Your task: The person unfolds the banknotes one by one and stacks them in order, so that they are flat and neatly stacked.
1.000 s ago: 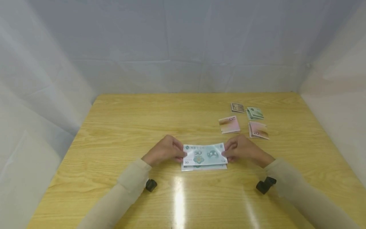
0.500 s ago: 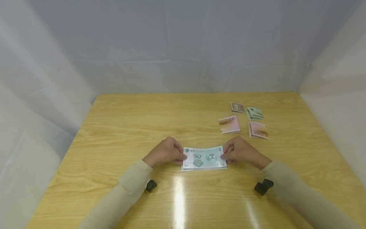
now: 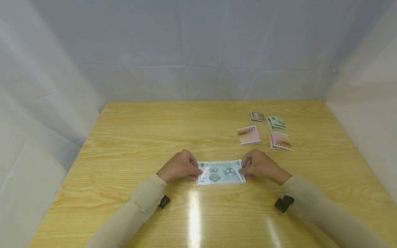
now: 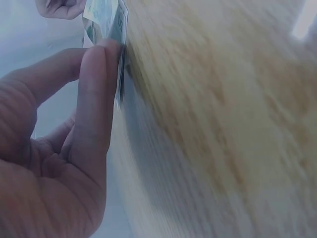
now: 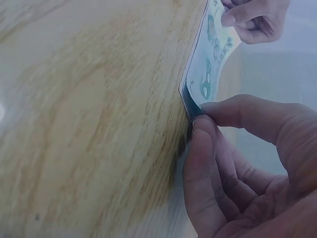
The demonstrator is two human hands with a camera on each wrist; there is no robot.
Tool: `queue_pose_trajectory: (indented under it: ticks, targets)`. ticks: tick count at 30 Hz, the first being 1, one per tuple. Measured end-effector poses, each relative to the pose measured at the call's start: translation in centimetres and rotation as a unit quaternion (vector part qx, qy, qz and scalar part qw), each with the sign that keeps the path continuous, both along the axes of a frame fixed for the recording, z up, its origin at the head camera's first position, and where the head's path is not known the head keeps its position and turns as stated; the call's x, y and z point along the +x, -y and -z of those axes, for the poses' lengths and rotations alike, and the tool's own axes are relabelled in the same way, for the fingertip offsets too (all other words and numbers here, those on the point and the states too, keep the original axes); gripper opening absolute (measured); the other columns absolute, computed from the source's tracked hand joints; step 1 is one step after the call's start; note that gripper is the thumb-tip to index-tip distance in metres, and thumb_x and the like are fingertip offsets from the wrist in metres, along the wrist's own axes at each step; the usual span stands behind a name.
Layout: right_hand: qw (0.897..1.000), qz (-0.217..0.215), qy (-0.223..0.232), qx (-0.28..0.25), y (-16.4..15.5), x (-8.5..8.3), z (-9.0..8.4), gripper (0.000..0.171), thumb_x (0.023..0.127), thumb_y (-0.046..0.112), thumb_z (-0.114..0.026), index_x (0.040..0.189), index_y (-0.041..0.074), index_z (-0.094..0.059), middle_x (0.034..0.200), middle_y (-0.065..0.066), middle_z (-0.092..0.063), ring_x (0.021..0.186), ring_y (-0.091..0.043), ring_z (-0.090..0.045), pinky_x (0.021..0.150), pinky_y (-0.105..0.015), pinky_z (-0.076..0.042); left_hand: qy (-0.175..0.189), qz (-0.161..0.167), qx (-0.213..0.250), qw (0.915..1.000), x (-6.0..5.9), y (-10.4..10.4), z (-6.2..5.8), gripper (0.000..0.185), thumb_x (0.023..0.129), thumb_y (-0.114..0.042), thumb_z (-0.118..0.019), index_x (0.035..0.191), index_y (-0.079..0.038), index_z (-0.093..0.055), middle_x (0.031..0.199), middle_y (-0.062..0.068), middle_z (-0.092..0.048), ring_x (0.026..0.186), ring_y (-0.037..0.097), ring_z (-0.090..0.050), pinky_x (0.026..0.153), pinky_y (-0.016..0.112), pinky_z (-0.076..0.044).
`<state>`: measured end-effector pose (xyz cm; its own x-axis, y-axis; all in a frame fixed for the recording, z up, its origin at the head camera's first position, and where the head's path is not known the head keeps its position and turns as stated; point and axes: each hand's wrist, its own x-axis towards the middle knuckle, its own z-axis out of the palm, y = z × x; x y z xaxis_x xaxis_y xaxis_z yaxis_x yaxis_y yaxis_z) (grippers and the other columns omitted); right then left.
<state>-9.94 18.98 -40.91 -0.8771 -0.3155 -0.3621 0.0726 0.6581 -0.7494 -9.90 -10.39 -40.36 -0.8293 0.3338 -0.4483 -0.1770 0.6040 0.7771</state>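
In the head view a pale green banknote [image 3: 221, 173] printed with "50" and a cartoon face lies lengthwise before me, over a second note whose edges barely show. My left hand [image 3: 180, 166] pinches its left end between thumb and fingers. At the right end, the thumb and fingertips of my right hand [image 3: 260, 166] pinch the banknote [image 5: 205, 74], where the right wrist view shows layered edges bowed slightly apart. From the left wrist side, the banknote [image 4: 106, 20] sits close to the table, its end held at the fingertips.
Beyond my right hand lie two folded pink notes marked 20, a left one [image 3: 249, 135] and a right one [image 3: 281, 141]. Behind them are a folded brown note [image 3: 257, 116] and a folded green note [image 3: 276, 122]. The wooden table [image 3: 139, 127] meets pale sheeting [image 3: 198, 82] at the back.
Both hands have lowered the top banknote slightly toward me, so it now nearly covers the note beneath. The folded notes have stayed put.
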Motion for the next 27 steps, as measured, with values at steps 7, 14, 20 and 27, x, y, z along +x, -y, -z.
queue_pose_trajectory:
  ticks: [7,14,20,27]
  targets:
    - [1.000,0.001,-0.004,0.024,0.05,0.08,-0.04,0.013,0.082,0.010,-0.081,0.084,0.002,-0.071,0.069,-0.004,-0.068,0.059,-0.015,-0.061,0.055,-0.027,-0.056,-0.013,0.013,-0.010,0.9998,-0.12,0.03,0.12,0.010,0.085,-0.004,-0.079,0.082,0.000,-0.071,0.074,0.008,-0.072,0.062,0.017,-0.069,0.058,0.025,-0.062]
    - [1.000,-0.006,-0.018,0.019,-0.13,0.24,-0.10,0.014,0.083,0.012,-0.083,0.082,0.003,-0.072,0.069,-0.003,-0.068,0.060,-0.014,-0.061,0.055,-0.027,-0.055,-0.026,0.026,0.000,0.9993,-0.07,0.31,0.15,0.013,0.085,-0.003,-0.080,0.075,-0.001,-0.072,0.068,0.007,-0.071,0.059,0.017,-0.070,0.057,0.027,-0.063]
    - [1.000,0.001,-0.020,0.011,-0.36,0.29,0.11,0.016,0.082,0.014,-0.084,0.080,0.004,-0.072,0.070,-0.003,-0.069,0.060,-0.014,-0.063,0.055,-0.027,-0.057,-0.036,0.027,-0.002,0.9990,0.08,0.38,0.02,0.014,0.084,-0.005,-0.081,0.074,-0.003,-0.073,0.067,0.006,-0.071,0.059,0.017,-0.070,0.056,0.027,-0.062]
    - [1.000,0.005,-0.016,0.009,-0.54,0.29,0.22,0.018,0.081,0.015,-0.085,0.081,0.003,-0.072,0.072,-0.005,-0.069,0.062,-0.016,-0.064,0.056,-0.028,-0.058,-0.048,0.033,-0.021,0.9981,0.14,0.40,-0.05,0.017,0.084,-0.009,-0.082,0.070,-0.004,-0.074,0.065,0.004,-0.071,0.056,0.016,-0.067,0.055,0.026,-0.061]
